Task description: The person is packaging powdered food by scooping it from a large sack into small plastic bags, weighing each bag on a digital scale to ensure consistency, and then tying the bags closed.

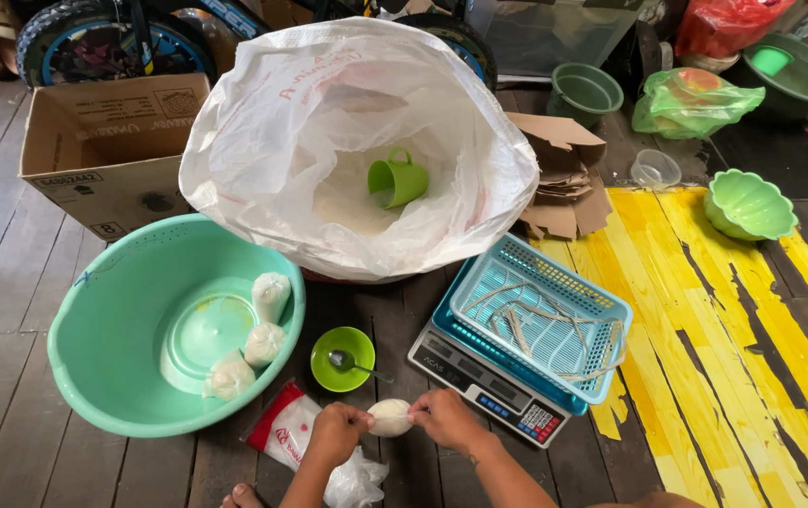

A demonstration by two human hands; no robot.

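White grain fills the small plastic bag (pixel 390 417) that both hands grip low in the view, just above the dark wooden floor (pixel 8 310). The left hand (pixel 336 435) is closed around the bag's left end, and the right hand (pixel 445 419) pinches its right end between curled fingers. Under the left wrist lies a pack of clear bags (pixel 302 442) with a red end. Just beyond the hands sits a small green bowl (pixel 342 359) with a spoon (pixel 355 364) in it, and to its right a digital scale (pixel 488 386) carries a blue basket (pixel 540 318) holding pale strips. A large teal basin (pixel 121 320) on the left holds three filled bags (pixel 251 341). Behind them a big white sack (pixel 357 141) stands open with a green cup (pixel 397 179) lying on the grain inside.
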